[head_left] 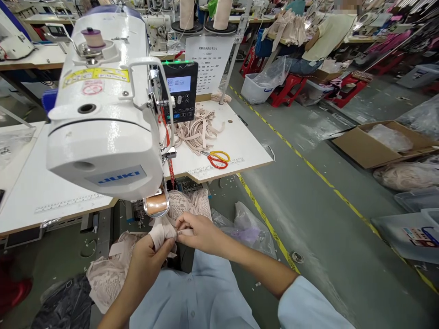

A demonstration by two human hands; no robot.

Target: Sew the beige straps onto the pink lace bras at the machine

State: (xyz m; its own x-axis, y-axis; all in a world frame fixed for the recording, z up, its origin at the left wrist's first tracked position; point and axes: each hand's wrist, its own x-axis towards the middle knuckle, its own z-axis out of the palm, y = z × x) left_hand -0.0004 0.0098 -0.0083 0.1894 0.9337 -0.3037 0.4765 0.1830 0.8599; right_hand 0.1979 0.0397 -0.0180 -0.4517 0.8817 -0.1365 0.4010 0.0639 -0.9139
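Observation:
Both my hands are below the sewing table, in front of my lap. My left hand is closed around a bunched piece of beige fabric. My right hand pinches the same beige piece at its edge, fingers pressed together. Pink lace garments hang just behind my hands, and more lace lies lower left. The white JUKI sewing machine stands above my hands.
On the white table lie beige straps and red-and-yellow scissors. A control panel sits on the machine. A yellow floor line, cardboard box, plastic bins and a seated person are to the right.

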